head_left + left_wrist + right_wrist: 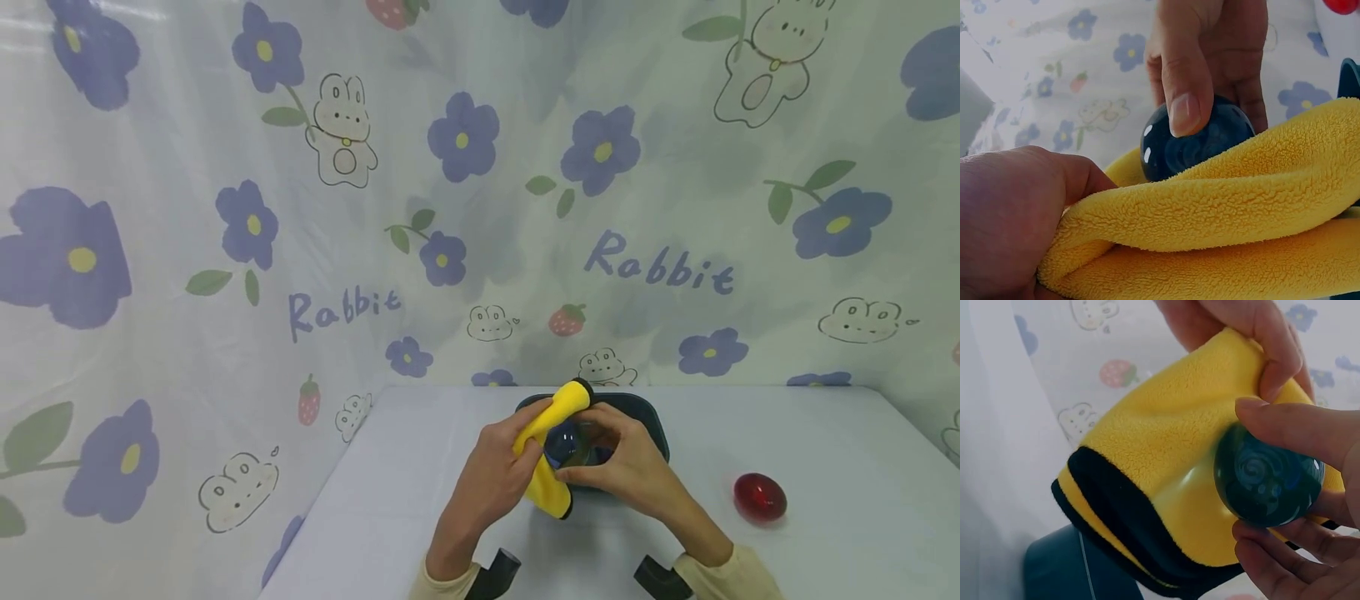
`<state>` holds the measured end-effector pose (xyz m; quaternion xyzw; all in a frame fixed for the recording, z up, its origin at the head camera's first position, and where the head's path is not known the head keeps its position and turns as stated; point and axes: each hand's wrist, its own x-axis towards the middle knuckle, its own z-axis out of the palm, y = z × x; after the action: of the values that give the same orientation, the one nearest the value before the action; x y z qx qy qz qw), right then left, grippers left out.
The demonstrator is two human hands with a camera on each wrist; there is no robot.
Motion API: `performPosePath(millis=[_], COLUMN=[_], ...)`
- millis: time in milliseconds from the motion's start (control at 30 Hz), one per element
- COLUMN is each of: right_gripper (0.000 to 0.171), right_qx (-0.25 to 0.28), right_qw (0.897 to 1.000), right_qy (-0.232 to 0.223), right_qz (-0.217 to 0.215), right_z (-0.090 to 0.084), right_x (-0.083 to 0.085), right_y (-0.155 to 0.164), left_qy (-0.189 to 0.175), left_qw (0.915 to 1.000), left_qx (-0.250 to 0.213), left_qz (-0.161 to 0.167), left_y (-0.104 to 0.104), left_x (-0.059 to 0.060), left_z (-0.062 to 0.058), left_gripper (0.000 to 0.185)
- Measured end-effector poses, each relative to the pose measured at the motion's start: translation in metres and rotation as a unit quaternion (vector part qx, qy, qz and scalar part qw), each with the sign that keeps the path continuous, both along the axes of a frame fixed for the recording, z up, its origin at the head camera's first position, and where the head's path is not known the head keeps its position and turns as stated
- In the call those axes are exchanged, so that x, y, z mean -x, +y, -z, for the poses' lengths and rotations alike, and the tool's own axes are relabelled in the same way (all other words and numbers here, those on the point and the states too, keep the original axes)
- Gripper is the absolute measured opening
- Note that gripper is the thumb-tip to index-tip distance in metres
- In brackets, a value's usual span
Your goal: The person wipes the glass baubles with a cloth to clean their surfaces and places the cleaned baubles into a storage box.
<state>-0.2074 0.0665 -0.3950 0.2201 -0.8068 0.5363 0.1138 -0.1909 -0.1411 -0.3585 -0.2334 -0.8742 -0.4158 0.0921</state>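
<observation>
A folded yellow plush cloth (551, 493) with black edging hangs from my left hand (495, 462), which grips it between thumb and fingers. My right hand (637, 467) holds a glossy dark blue-green ball (1266, 484), thumb on one side and fingers on the other. Swirls show on the ball's shiny surface. In the left wrist view, part of the ball lies hidden behind a fold of the cloth (1210, 212). The right wrist view has the cloth just behind the ball; whether they touch there I cannot tell.
Behind the hands, a dark teal container (658, 429) stands on the white table (832, 442); the hands hide most of its inside. A shiny red rounded object (760, 498) lies to the right. A curtain (517, 250) printed with flowers and rabbits rises beyond the table.
</observation>
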Motion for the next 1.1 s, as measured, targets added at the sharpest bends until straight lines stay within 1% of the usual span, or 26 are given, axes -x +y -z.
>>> performPosePath(millis=[267, 433, 533, 700, 933, 1100], right_gripper=[0.062, 0.058, 0.060, 0.064, 0.064, 0.073], right_qx=[0.025, 0.054, 0.071, 0.082, 0.091, 0.078], right_qw=[0.999, 0.997, 0.996, 0.995, 0.996, 0.997], right_qy=[0.014, 0.023, 0.030, 0.037, 0.005, 0.012], right_qz=[-0.029, -0.042, -0.046, -0.031, -0.013, 0.016], right_z=[-0.0012, -0.0003, -0.0004, -0.0033, -0.0045, -0.0036], right_x=[-0.0036, -0.0030, -0.0027, -0.0020, -0.0018, -0.0028], right_y=[0.0001, 0.0000, -0.0002, -0.0005, -0.0013, -0.0009], left_qy=[-0.021, -0.030, -0.036, -0.040, -0.056, -0.060], left_qw=[0.9997, 0.9994, 0.9991, 0.9988, 0.9980, 0.9976], left_qx=[-0.005, -0.009, -0.007, -0.003, 0.003, 0.012], left_qz=[0.010, 0.018, 0.023, 0.030, 0.028, 0.030], left_y=[-0.0019, -0.0032, -0.0033, -0.0012, -0.0012, -0.0003], left_x=[0.0035, 0.0051, 0.0054, 0.0068, 0.0067, 0.0046], left_z=[0.0008, 0.0010, 0.0009, 0.0009, 0.0012, 0.0007], left_gripper=[0.048, 0.047, 0.049, 0.053, 0.054, 0.053])
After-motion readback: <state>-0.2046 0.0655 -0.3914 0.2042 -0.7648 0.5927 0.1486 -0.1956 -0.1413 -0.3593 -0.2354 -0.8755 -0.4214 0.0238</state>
